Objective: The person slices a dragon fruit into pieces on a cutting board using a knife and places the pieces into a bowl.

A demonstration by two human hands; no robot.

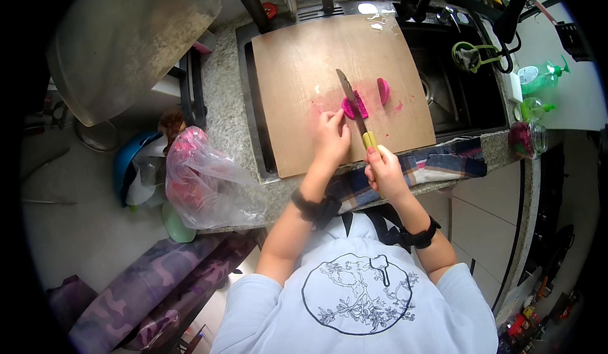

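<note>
My right hand (384, 171) is closed around the yellow handle of a kitchen knife (347, 88). The blade lies across a piece of magenta dragon fruit (349, 108), with a cut strip (361, 104) on the blade's right side. My left hand (333, 133) touches the left edge of that piece with its fingertips; whether it grips the piece I cannot tell. Farther right a dragon fruit wedge (383, 91) rests apart on the large wooden cutting board (304, 55). Pink juice stains the board around the fruit.
The board lies over a dark sink (446, 93). A plaid cloth (441, 164) lies along the counter's front edge. At the left stand a clear plastic bag (204, 188) with pink contents and a blue bowl (124, 164). Soap bottles (536, 77) and a glass jar (528, 140) are at the right.
</note>
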